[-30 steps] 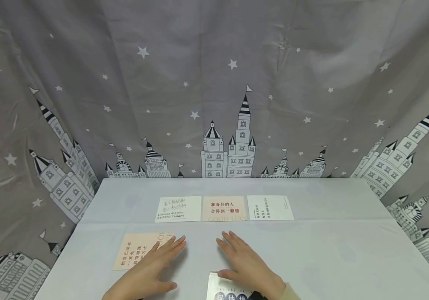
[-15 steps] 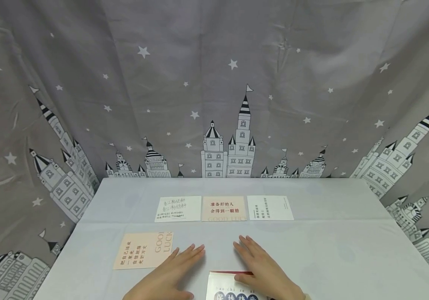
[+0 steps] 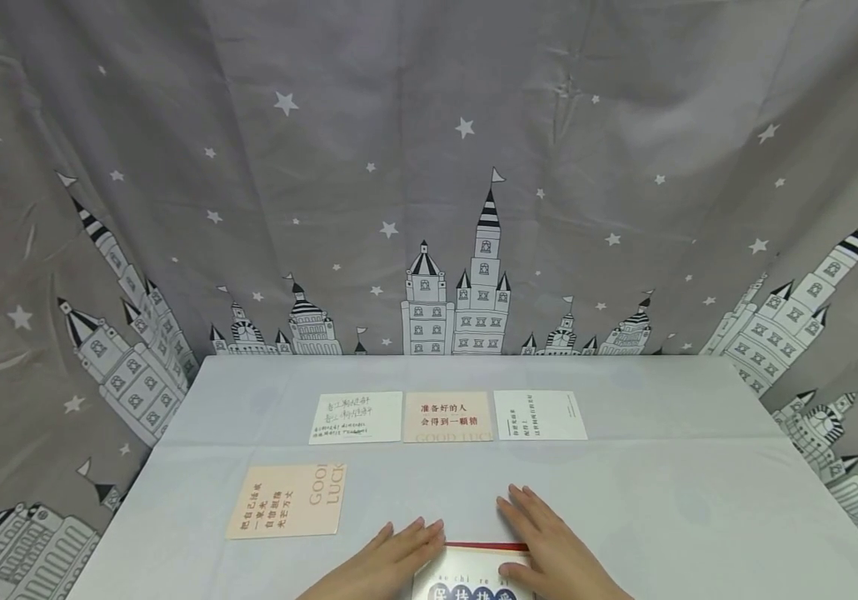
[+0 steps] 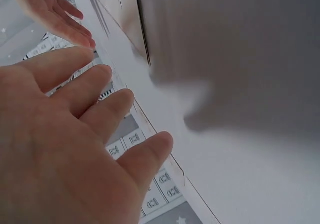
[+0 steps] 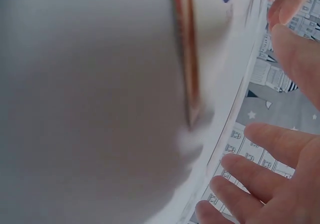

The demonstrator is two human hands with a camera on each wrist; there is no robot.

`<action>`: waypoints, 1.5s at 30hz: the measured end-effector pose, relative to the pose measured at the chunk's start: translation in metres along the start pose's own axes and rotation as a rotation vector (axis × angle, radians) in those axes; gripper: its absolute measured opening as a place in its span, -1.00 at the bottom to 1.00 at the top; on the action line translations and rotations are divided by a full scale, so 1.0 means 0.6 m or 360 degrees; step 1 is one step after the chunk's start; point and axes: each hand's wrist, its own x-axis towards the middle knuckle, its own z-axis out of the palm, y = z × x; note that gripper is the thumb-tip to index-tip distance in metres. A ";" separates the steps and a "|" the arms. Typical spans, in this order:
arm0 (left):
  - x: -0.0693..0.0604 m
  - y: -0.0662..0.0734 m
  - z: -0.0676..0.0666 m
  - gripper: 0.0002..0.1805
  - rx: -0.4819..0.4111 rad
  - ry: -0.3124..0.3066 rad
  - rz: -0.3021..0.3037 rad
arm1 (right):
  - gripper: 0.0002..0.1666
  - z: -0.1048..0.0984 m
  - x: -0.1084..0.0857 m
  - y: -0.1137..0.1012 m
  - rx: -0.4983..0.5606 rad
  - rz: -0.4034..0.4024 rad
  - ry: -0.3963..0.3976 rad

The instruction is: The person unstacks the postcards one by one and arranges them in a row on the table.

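Observation:
A stack of cards with blue lettering [image 3: 466, 571] and a red edge lies at the table's front edge, cut off by the head view. My left hand [image 3: 387, 562], fingers extended, is at its left side; my right hand [image 3: 556, 554] is at its right, thumb over its top right part. Whether either hand touches it, I cannot tell. In the left wrist view the left hand [image 4: 85, 134] has its fingers spread beside the stack's edge [image 4: 142, 29]. The right wrist view shows the right hand [image 5: 280, 184] with straight fingers beside the stack's side [image 5: 187, 54].
Three cards lie in a row farther back: a handwritten white one [image 3: 357, 417], a pink one [image 3: 448, 417] and a white printed one [image 3: 541, 415]. A peach card [image 3: 288, 502] lies at the left. Behind the white table [image 3: 669, 492] hangs a grey castle-print curtain [image 3: 429, 125].
Both hands have moved right and toward the front edge. My left hand has left the peach card's side and come to the stack's left, uncovering that card; the cards have stayed in place.

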 end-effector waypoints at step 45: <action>-0.011 0.014 0.053 -0.26 0.0104 0.0113 -0.0038 | -0.10 0.108 -0.089 -0.002 -0.0204 -0.0221 0.0586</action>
